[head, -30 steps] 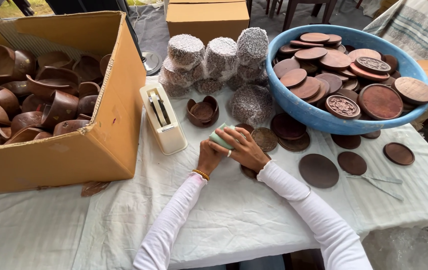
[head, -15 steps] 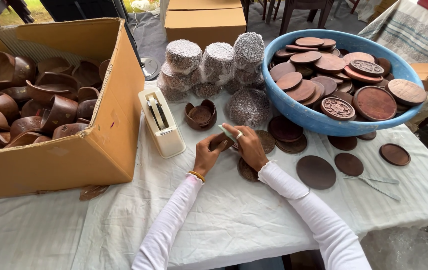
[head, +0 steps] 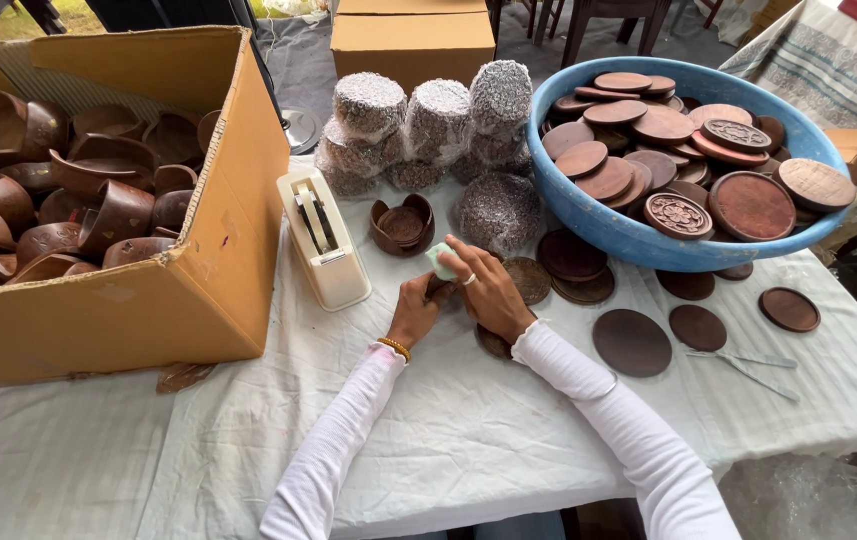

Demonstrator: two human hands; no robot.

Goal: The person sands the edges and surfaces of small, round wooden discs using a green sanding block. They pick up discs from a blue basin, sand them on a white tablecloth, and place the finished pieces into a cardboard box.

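Hands meet at the middle of the white-clothed table [head: 468, 440]. Left hand [head: 416, 310] is closed around a small dark wooden piece [head: 438, 289], gripping it from below. Right hand [head: 488, 288] has its fingers curled over a pale green pad [head: 441, 260], pressing the pad against the top of that piece. How much of the piece is covered cannot be told; the fingers hide most of it.

Step in hand, as judged: rubbing or wiping the wooden piece with the pad while it is held just above the table.

Surroundings:
- Just left of the hands: cream tape dispenser [head: 320, 238].
- Just beyond the hands: small wooden bowl [head: 401, 223]; behind it, net-wrapped bundles [head: 436, 125].
- Far left: cardboard box [head: 203, 290] full of wooden bowls.
- Right: blue basin [head: 638, 235] heaped with round wooden lids.
- Near right: loose discs [head: 631, 342] lying flat on the cloth.

Next move calls for a firm left-hand hold, so the piece can be turned under the pad without slipping.
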